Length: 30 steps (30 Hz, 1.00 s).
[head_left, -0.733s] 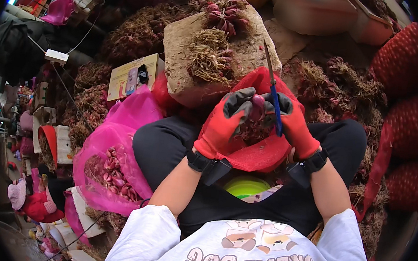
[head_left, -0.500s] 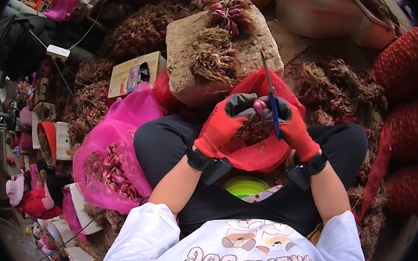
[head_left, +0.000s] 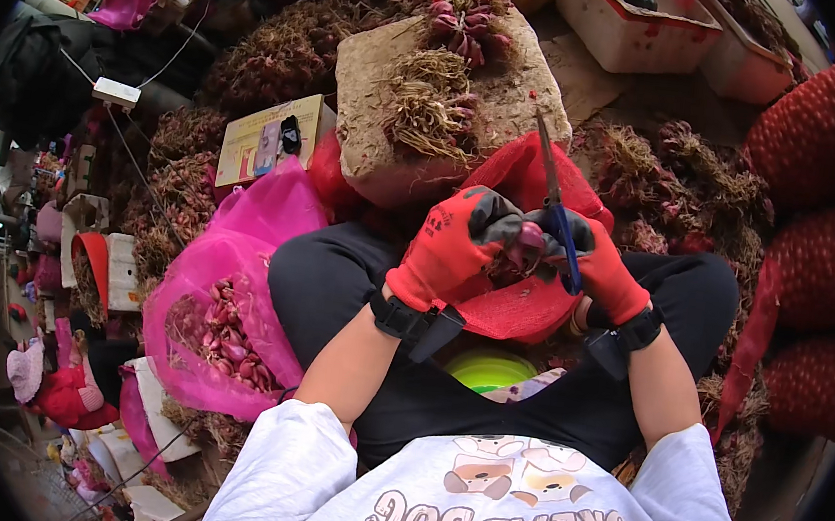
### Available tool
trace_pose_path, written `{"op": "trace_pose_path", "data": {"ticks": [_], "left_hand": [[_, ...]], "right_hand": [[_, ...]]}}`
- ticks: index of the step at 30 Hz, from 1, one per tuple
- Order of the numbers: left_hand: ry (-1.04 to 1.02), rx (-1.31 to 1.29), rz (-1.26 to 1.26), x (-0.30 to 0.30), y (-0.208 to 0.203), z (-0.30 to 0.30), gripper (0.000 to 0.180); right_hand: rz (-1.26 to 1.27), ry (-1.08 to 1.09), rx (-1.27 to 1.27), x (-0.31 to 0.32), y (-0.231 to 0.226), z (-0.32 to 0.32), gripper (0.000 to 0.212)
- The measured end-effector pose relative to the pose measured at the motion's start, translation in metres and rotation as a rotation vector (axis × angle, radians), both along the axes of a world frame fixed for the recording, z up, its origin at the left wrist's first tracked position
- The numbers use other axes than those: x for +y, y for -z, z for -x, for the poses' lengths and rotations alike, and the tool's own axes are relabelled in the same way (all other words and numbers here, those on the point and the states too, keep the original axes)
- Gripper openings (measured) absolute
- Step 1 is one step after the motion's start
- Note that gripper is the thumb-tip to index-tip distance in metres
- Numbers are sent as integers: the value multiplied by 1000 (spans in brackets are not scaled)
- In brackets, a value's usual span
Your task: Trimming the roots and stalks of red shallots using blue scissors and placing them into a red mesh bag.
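Note:
In a red glove with dark grey fingers, my left hand (head_left: 444, 248) pinches a purple-red shallot (head_left: 529, 237) between thumb and fingertips. My right hand (head_left: 610, 269), gloved the same way, is closed round blue-handled scissors (head_left: 567, 240), whose blades point up and away from me. The shallot sits between the two hands, just left of the scissor handles. Below them, an opened red mesh bag (head_left: 508, 314) lies between my knees; my hands partly hide what is in it. Beyond it, a bunch of shallots (head_left: 468, 26) with dry roots rests on a dirty foam block (head_left: 363, 95).
A pink mesh bag (head_left: 174, 287) of loose shallots lies at my left knee. Heaps of rooty shallots (head_left: 666, 189) flank the block. Full red sacks (head_left: 811, 138) stack at right. White foam boxes (head_left: 640, 41) stand far right; a green bowl (head_left: 487, 370) is under me.
The scissors have shifted slightly right, with the blades tilted. The shallot between my hands has turned and moved a little right. A blurred shape has left the front of the far foam boxes.

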<state>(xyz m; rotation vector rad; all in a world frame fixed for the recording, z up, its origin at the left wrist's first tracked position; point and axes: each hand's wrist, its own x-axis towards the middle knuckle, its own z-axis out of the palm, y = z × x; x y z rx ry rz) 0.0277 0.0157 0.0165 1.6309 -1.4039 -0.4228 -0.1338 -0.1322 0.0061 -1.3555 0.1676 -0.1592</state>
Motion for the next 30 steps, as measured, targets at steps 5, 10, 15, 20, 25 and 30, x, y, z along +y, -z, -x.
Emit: {"op": "trace_pose_path", "data": {"ticks": [5,10,15,20,25,30], "left_hand": [[25,1218,-58,-6,29,10,26],[37,1033,58,-10,23,18,35],[65,995,116,4,22,-24,39],[-23,929,70,5,3,-31,37],[-42,810,12,8,4,-35,36],[-72,709,-48,10,-9,-33,35]], "right_hand": [[-38,202,-127,5,-1,-8,32],[358,327,-120,10,14,-11,35],[532,238,69,-1,2,3,27],[940,329,40,-9,-15,16,25],[1073,305,61,-11,-19,18,23],[1066,350,58,-13,-15,19,22]]}}
